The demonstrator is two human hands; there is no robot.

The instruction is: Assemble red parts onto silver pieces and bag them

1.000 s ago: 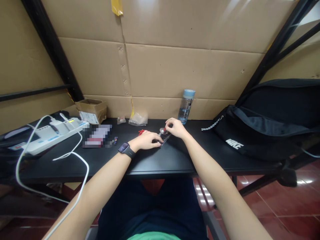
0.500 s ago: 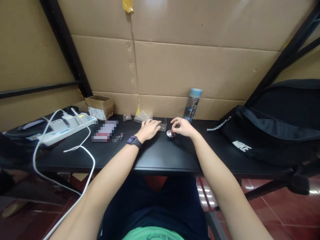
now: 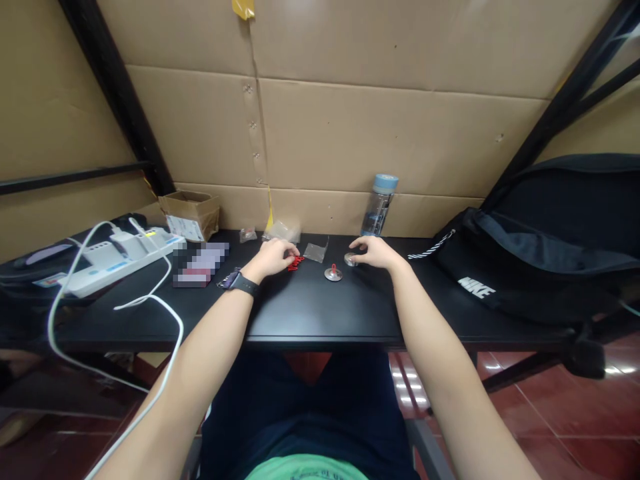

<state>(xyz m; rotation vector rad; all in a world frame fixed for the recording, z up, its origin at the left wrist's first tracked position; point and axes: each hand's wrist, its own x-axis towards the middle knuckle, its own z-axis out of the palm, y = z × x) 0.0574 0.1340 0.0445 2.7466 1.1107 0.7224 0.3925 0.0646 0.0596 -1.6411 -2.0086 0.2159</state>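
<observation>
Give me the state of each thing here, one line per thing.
Left hand: fingertips at the red pieces; grip unclear
Red pieces: loosely clustered
Right hand: fingertips at the far metal disc; grip unclear
Near metal disc: lying down, red loop upward
Small clear bag: lying, not held
Bottle: standing, blue cap on, partly filled
Cardboard box: open on top
Power strip: plugs inserted; power unclear
Watch: worn

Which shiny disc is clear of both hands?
The front disc, with a red loop standing up from it. The rear disc, farther right, is at the fingers of the right hand.
</observation>
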